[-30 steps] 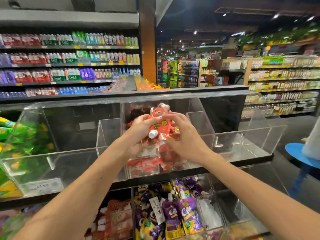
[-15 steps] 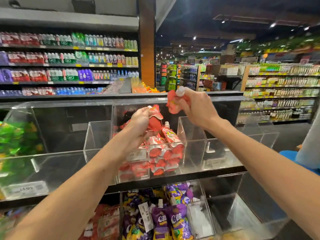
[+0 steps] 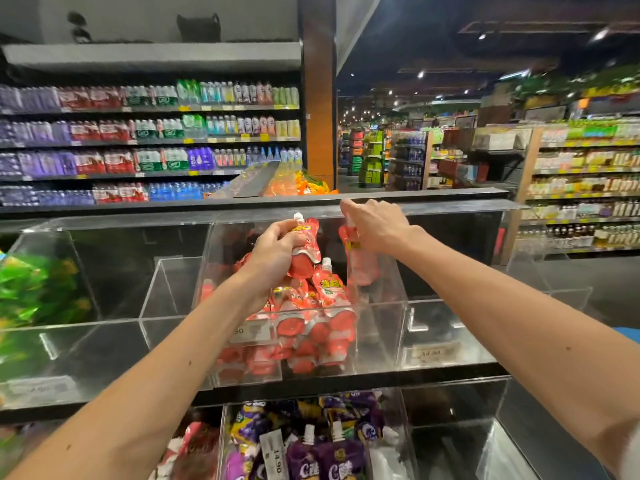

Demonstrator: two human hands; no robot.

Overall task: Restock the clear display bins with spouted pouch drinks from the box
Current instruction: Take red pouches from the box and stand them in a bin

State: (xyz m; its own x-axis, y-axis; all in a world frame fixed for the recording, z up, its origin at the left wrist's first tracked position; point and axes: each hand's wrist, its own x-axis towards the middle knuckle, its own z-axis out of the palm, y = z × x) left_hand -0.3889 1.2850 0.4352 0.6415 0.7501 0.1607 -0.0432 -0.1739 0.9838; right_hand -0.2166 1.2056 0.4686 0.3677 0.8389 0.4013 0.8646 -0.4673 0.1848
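Observation:
My left hand (image 3: 277, 251) grips a red spouted pouch (image 3: 304, 244) upright above the middle clear bin (image 3: 377, 327), white cap pointing up. That bin holds several red pouches (image 3: 311, 323) piled against its front wall. My right hand (image 3: 375, 225) holds another red pouch (image 3: 360, 261) by its top, and the pouch hangs down at the bin's right side wall. The box is out of view.
A clear bin (image 3: 69, 348) at the left holds green packs (image 3: 38, 289). Another clear bin (image 3: 450, 341) stands to the right. The lower bin (image 3: 391, 441) holds purple pouches (image 3: 322, 455). A black ledge runs above the bins. Drink shelves stand behind, an aisle at right.
My right hand pulled one red pouch away from my left hand, lifted it up and to the right, then lowered it beside the middle bin's right wall. The left hand kept its pouch.

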